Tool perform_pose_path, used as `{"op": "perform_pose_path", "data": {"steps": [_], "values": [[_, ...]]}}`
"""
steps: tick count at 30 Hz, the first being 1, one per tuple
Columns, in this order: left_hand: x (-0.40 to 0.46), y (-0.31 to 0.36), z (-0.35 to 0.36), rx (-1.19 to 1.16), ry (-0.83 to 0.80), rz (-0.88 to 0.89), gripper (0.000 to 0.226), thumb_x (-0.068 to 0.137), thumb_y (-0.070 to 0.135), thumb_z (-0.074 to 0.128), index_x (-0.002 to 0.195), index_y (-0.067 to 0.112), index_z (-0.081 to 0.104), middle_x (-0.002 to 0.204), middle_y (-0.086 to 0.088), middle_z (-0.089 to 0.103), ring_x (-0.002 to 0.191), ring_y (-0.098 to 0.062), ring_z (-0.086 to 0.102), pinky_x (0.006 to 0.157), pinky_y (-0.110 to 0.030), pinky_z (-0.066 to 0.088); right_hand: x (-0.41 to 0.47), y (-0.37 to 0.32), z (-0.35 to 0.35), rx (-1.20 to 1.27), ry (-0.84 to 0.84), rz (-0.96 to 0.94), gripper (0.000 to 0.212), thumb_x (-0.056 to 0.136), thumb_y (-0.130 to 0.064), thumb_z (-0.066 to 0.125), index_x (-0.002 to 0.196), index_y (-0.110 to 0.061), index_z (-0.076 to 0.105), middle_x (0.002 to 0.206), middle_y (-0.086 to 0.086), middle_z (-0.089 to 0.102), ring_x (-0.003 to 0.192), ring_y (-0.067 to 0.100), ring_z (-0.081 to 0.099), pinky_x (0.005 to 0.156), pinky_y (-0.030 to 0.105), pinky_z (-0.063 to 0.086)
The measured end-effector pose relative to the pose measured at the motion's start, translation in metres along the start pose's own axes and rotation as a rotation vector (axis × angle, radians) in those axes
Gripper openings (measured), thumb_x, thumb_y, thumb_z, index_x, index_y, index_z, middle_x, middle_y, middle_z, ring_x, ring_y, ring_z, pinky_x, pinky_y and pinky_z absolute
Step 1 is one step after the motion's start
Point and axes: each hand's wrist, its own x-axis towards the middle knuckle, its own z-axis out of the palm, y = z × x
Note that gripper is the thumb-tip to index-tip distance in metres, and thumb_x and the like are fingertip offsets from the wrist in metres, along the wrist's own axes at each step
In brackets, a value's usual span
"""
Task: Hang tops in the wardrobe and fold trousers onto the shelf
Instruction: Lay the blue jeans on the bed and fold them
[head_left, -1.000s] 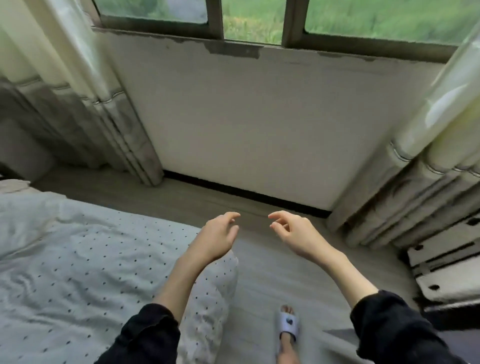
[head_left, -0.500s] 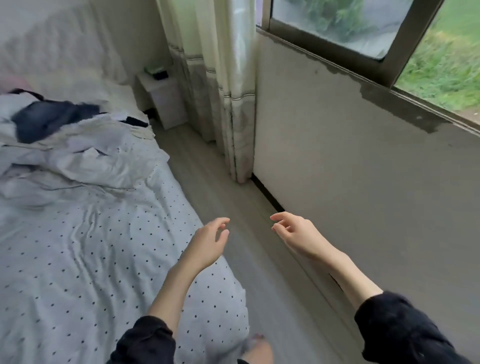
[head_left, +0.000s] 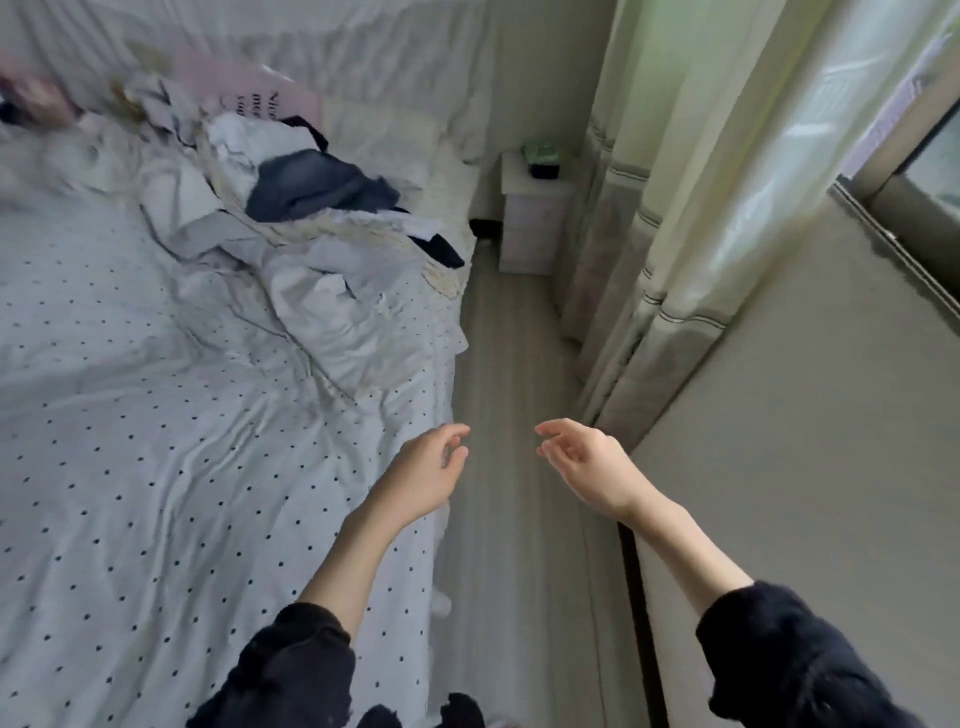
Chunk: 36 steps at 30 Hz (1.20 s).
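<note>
A heap of clothes (head_left: 291, 244) lies on the far part of the bed (head_left: 130, 441), which has a white dotted sheet. On top of the heap is a dark blue denim piece (head_left: 317, 187), with pale grey and white garments around it. My left hand (head_left: 426, 467) hovers over the bed's right edge, fingers loosely curled and holding nothing. My right hand (head_left: 587, 465) hangs over the floor strip, relaxed and also holding nothing. Both hands are well short of the heap. No wardrobe or shelf is in view.
A narrow strip of wooden floor (head_left: 509, 415) runs between the bed and the wall under the window (head_left: 779, 467). Pale curtains (head_left: 670, 234) hang at the right. A small white bedside cabinet (head_left: 530, 218) stands at the far end, with pillows (head_left: 384, 135) at the bed's head.
The view has swung left from the window wall to along the bed, bringing the clothes heap and bedside cabinet into sight. Both hands stay raised and hold nothing.
</note>
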Motion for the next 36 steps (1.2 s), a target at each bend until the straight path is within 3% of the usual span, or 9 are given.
{"op": "perform_pose_path", "data": {"steps": [6,16,21,26,29,33,36], "values": [[0.088,-0.010,-0.032,-0.035,0.156,-0.166,0.035,0.098,0.022,0.043,0.133,0.019,0.049,0.133,-0.003,0.054,0.122,-0.015,0.050,0.101,-0.027,0.038,0.135,-0.025,-0.023,-0.041,-0.172,-0.196,0.030,0.097,-0.020,0.046,0.125,-0.017,0.057,0.115,0.004,0.066,0.105,0.024,0.059,0.083,0.021,0.040],[0.257,-0.005,-0.079,-0.099,0.326,-0.362,0.037,0.099,0.024,0.043,0.134,0.018,0.047,0.132,-0.004,0.054,0.121,-0.017,0.050,0.102,-0.028,0.038,0.374,-0.069,-0.068,-0.137,-0.414,-0.405,0.032,0.099,-0.021,0.044,0.129,-0.016,0.054,0.119,0.008,0.065,0.114,0.022,0.057,0.093,0.027,0.043],[0.307,-0.036,-0.102,-0.177,0.427,-0.552,0.036,0.098,0.025,0.043,0.133,0.019,0.048,0.132,-0.004,0.055,0.121,-0.018,0.051,0.101,-0.028,0.039,0.474,-0.113,-0.043,-0.202,-0.589,-0.480,0.031,0.098,-0.022,0.043,0.127,-0.020,0.054,0.118,0.008,0.064,0.107,0.023,0.060,0.088,0.028,0.046],[0.369,-0.073,-0.132,-0.184,0.504,-0.642,0.035,0.098,0.023,0.044,0.132,0.016,0.049,0.130,-0.008,0.056,0.119,-0.020,0.052,0.091,-0.020,0.035,0.558,-0.142,-0.020,-0.259,-0.700,-0.548,0.031,0.099,-0.020,0.041,0.127,-0.017,0.054,0.121,0.008,0.064,0.106,0.022,0.061,0.084,0.025,0.044],[0.414,-0.088,-0.154,-0.203,0.526,-0.651,0.036,0.098,0.021,0.044,0.134,0.014,0.048,0.131,-0.009,0.055,0.120,-0.021,0.051,0.095,-0.022,0.034,0.611,-0.157,-0.012,-0.298,-0.719,-0.565,0.031,0.100,-0.021,0.040,0.128,-0.015,0.053,0.123,0.007,0.062,0.094,0.020,0.059,0.076,0.023,0.042],[0.493,-0.115,-0.198,-0.228,0.534,-0.662,0.038,0.099,0.022,0.043,0.135,0.015,0.046,0.133,-0.009,0.053,0.122,-0.022,0.049,0.100,-0.028,0.035,0.705,-0.195,-0.006,-0.354,-0.743,-0.559,0.034,0.100,-0.024,0.038,0.131,-0.015,0.050,0.128,0.006,0.058,0.112,0.023,0.056,0.092,0.032,0.045],[0.545,-0.128,-0.231,-0.194,0.509,-0.665,0.039,0.099,0.022,0.041,0.138,0.015,0.043,0.137,-0.008,0.050,0.125,-0.022,0.046,0.103,-0.029,0.033,0.767,-0.217,-0.003,-0.389,-0.741,-0.560,0.036,0.100,-0.025,0.037,0.133,-0.015,0.049,0.129,0.006,0.058,0.113,0.022,0.056,0.096,0.034,0.045]]}}
